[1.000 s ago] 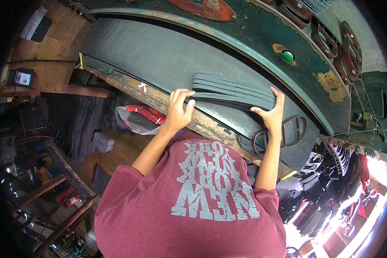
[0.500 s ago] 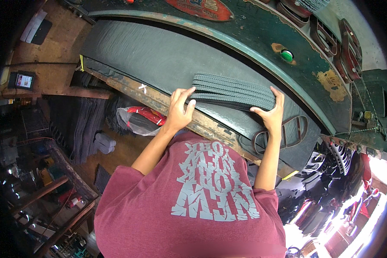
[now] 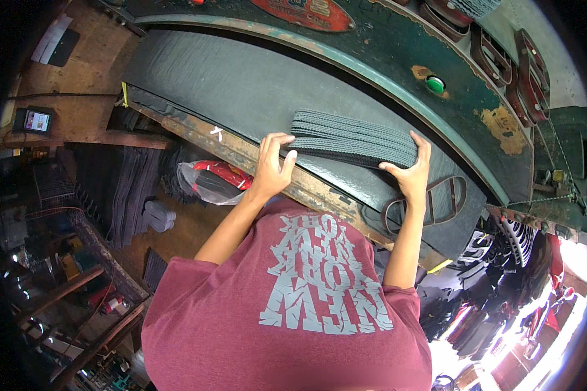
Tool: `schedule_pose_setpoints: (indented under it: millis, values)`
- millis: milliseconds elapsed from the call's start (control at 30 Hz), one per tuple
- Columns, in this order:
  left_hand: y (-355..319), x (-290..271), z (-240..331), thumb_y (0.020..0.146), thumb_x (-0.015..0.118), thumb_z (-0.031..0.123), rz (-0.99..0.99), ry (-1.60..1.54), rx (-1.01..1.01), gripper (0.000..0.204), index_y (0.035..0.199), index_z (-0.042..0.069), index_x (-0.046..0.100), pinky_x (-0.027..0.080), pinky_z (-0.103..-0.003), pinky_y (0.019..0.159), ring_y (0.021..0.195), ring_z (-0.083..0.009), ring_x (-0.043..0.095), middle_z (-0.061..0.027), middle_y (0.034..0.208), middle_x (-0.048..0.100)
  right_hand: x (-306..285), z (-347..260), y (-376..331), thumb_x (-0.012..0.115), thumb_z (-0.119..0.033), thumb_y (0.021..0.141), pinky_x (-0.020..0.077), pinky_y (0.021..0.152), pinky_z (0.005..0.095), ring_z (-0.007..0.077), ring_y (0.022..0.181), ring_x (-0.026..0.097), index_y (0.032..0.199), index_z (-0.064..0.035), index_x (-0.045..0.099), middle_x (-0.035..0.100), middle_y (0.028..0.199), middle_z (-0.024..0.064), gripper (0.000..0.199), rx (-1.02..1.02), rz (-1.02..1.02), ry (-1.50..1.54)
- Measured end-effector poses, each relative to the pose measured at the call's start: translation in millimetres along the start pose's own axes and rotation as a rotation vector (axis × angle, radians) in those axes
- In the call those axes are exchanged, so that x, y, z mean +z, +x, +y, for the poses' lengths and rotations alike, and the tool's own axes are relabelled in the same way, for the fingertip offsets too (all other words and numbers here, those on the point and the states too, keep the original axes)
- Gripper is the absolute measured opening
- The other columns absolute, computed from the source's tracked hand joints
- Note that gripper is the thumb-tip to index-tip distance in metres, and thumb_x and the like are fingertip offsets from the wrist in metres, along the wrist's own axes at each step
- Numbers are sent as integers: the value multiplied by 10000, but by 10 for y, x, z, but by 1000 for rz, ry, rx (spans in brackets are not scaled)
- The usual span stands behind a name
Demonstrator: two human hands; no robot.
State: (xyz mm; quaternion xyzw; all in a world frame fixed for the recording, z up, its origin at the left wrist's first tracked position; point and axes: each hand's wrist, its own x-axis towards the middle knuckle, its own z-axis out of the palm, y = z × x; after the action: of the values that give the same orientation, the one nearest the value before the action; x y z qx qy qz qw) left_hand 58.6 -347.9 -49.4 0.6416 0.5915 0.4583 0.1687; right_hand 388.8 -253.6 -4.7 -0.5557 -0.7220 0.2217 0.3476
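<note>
Stack of grey ridged strips (image 3: pixel 355 138) sits between the two hands, just past both sets of fingertips on the far side from the body. Long axis runs left fingers to right fingers, right end tipped a bit toward the wearer. Neither hand is clearly nearer: left hand (image 3: pixel 272 166) at the left end, right hand (image 3: pixel 412 174) at the right end and near corner.

Left: fingers half curled, thumb apart from them, gap visible between. Fingertips meet the left end of the nearer strips; thumb tip sits just below that end. Can't say if it squeezes or only steadies.

Right: fingers wrap the right end, thumb on the near long side, so that corner is held between them. Grip force not readable.

Strips split into a far bundle and a near bundle; dark gap between them is widest by the left fingers, closes up toward the right ones. Black layer shows under the near bundle, between left fingers and right thumb.

Under it all, dark grey board (image 3: pixel 222 75), stretching well left of the left fingers. Brown metal frame with crossbars (image 3: pixel 452 192) lies below and right of the right fingers, partly behind that forearm. Green button (image 3: pixel 435 85) is beyond the right fingertips, well apart
</note>
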Motion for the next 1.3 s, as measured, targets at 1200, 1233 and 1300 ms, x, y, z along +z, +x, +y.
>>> schedule_pose_setpoints:
  millis: [1200,1233,1300]
  values:
    - [178,-4,-46,1070,479,305,-45,-36,-81,411,1298,-19,586,408,-448,1068,1169,-359,564,-207,1190,596,-2,-5,-1,994,-262,497,443,1094,437,356,1263,546,1392,-64,543,544,1336,170,1022,-3,5,26]
    - [185,-4,-39,1065,490,309,-61,-28,-76,414,1289,-25,589,411,-454,1061,1161,-365,564,-208,1191,598,1,-2,-1,994,-263,496,443,1094,437,356,1263,546,1392,-64,543,545,1335,170,1023,-4,6,27]
    - [200,4,-41,1058,503,311,-44,8,-46,419,1291,-27,586,415,-460,1054,1157,-373,561,-212,1199,597,3,0,-5,995,-264,493,443,1094,437,356,1263,546,1392,-65,544,547,1332,171,1025,1,10,30]
